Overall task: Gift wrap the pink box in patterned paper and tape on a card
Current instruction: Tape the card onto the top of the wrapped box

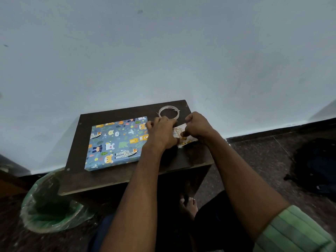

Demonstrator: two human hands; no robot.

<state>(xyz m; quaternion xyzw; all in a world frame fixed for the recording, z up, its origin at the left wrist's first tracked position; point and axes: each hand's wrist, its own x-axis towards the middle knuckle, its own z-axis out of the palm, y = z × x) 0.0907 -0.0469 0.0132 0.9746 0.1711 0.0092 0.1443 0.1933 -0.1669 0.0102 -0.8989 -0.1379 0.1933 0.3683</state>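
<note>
Two hands: left hand (161, 134), right hand (197, 127) | card (181, 136) being gripped by both | wrapped box (116, 142) lying beside, on table (101, 176).

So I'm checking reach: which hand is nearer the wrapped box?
Left. The left hand overlaps the wrapped box's right edge; the right hand is further right, at the card.

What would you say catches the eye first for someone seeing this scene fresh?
Most striking is the wrapped box, bright blue paper covered in cartoon animals, lying flat on the left of the dark table. Just to its right, the left hand and right hand meet over a small card, with a tape roll behind them. A green-lined bin stands on the floor at lower left.
</note>
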